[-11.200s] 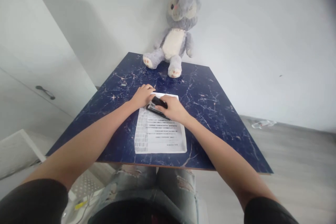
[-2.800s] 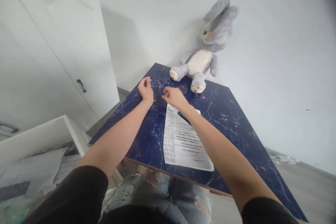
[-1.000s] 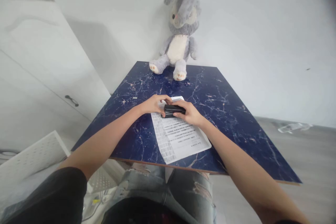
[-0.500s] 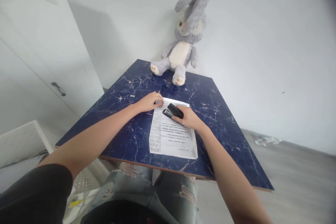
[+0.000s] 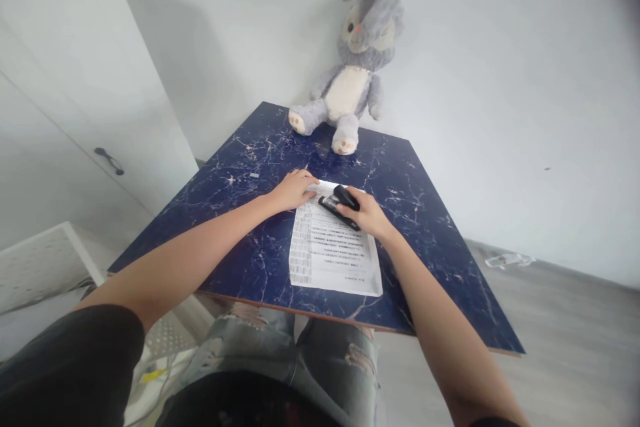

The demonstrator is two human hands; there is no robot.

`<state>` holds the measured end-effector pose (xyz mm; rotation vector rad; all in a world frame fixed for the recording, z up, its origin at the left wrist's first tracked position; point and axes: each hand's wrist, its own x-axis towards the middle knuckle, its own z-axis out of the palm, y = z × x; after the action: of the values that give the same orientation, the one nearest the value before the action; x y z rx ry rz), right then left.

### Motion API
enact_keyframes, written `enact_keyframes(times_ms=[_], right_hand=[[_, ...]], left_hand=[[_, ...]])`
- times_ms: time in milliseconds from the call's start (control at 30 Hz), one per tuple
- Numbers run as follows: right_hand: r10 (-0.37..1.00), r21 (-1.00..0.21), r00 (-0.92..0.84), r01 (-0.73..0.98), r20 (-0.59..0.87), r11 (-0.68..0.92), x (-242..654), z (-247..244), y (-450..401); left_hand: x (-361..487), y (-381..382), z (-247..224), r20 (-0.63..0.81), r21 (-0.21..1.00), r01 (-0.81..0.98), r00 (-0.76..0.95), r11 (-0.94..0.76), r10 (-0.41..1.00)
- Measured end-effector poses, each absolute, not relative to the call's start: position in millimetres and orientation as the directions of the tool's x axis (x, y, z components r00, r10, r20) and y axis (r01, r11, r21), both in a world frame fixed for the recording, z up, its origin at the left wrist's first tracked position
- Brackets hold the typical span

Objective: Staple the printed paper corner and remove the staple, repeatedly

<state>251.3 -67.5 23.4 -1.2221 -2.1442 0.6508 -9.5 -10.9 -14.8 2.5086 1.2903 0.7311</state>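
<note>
A printed sheet of paper (image 5: 337, 257) lies on the dark blue marbled table (image 5: 245, 267), its text upside down to me. My right hand (image 5: 369, 215) is closed around a black stapler (image 5: 346, 200), which rests over the upper part of the sheet. The stapler's jaws stand apart, pointing left toward my other hand. At the sheet's upper left corner lies my left hand (image 5: 295, 189), its fingers stretched over the paper and the thumb spread away from them. Whether more sheets lie underneath, I cannot tell.
A grey plush rabbit (image 5: 350, 90) sits at the table's far edge against the wall. Left of my hands lies a small pale piece (image 5: 255, 175). A white cabinet (image 5: 65, 93) stands to the left. Clear plastic (image 5: 509, 260) lies on the floor at right.
My left fingers have straightened out over the paper's corner. The stapler has turned slightly in my right hand, and the whole view has shifted a little.
</note>
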Motion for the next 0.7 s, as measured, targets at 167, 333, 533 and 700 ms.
enact_keyframes(times_ms=[167,333,533,700], right_hand=[[0.933,-0.643,0.018,0.729,0.36,0.235,302,31,-46],[0.988,-0.475,-0.076,0.87,0.136,0.132,345,44,-44],[0.916,-0.585,-0.401,0.737,0.025,0.338,342,54,-57],[0.849,-0.527,-0.528,0.721,0.0,0.449,329,61,-62]], left_hand=[[-12,-9,-8,0.449,0.573,0.517,0.451,-0.636,0.771],[-18,-3,-4,0.53,0.641,0.475,0.293,-0.602,0.796],[-20,0,-10,0.516,0.647,0.493,0.278,-0.581,0.81],[-19,1,-12,0.53,0.657,0.489,0.243,-0.575,0.812]])
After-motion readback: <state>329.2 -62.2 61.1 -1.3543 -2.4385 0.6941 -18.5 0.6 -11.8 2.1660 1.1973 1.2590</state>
